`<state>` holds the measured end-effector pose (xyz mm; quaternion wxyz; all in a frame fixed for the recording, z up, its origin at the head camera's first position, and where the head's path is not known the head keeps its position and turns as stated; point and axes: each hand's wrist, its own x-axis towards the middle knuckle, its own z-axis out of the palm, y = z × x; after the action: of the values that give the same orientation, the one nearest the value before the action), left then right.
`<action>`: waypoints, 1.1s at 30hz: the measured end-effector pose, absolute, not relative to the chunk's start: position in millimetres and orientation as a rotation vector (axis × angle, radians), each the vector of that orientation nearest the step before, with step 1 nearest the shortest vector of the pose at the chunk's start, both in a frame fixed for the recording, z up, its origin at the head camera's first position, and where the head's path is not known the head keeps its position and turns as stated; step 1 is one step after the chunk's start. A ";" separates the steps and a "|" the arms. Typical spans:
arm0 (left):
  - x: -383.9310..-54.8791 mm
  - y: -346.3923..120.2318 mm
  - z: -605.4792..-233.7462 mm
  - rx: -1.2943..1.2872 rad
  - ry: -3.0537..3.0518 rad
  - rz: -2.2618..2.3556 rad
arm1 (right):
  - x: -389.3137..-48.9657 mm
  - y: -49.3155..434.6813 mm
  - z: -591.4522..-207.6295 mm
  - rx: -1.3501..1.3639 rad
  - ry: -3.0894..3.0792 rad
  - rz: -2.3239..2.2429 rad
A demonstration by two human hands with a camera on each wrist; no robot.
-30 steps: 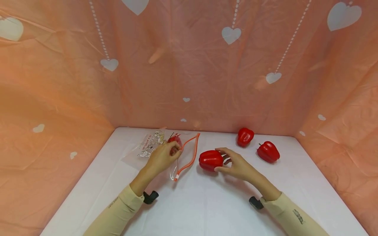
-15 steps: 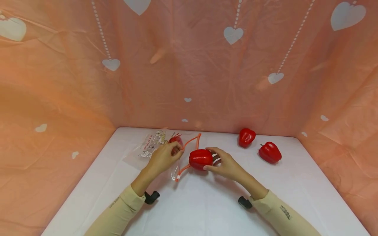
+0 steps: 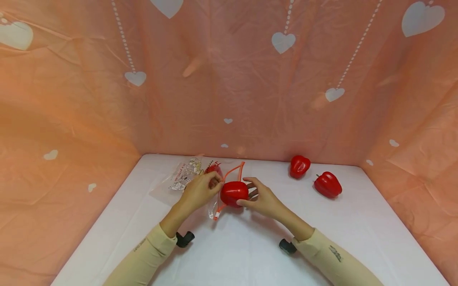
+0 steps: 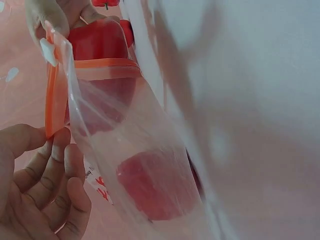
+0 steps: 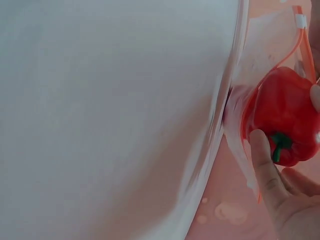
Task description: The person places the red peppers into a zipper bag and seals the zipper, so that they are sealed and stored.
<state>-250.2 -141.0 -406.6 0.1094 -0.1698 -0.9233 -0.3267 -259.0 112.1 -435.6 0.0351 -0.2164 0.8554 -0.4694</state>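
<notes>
My left hand (image 3: 200, 190) pinches the orange zip edge of a clear printed zip bag (image 4: 145, 115), keeping its mouth spread. Another red bell pepper (image 4: 155, 185) lies inside the bag, partly covered by that hand in the head view. My right hand (image 3: 264, 200) grips a red bell pepper (image 3: 234, 193) by its stem end, thumb and fingers on either side. This pepper is partway through the bag's mouth, its front part behind the clear plastic in the left wrist view. Its green stem (image 5: 281, 142) faces the right palm.
Two more red bell peppers stand at the back right: one upright (image 3: 299, 166), one on its side (image 3: 328, 185). They rest on a white-covered table (image 3: 250, 254). An orange curtain with white hearts (image 3: 229, 79) closes off the back and both sides.
My right hand has carried the bell pepper leftward from beside the bag into its open mouth. My left hand has stayed at the zip edge.
</notes>
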 end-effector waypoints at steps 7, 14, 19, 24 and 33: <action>-250.1 -141.6 -405.7 -0.497 -2.694 -0.996 | -259.3 108.5 -439.3 -0.606 2.511 -1.536; -250.6 -142.0 -403.6 -0.503 -2.684 -0.995 | -260.8 111.2 -440.7 -0.656 2.454 -1.545; -249.7 -142.6 -401.7 -0.497 -2.685 -1.005 | -261.6 107.8 -441.1 -0.579 2.442 -1.571; -249.7 -142.9 -401.7 -0.502 -2.680 -1.002 | -261.5 102.4 -441.4 -0.544 2.413 -1.578; -250.9 -142.4 -402.6 -0.517 -2.678 -0.998 | -261.6 91.6 -441.9 -0.455 2.309 -1.637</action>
<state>-250.9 -142.4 -402.6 0.1183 -0.1766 -0.9156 -0.3413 -261.6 91.6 -441.9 0.1367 -0.1572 0.7979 -0.5657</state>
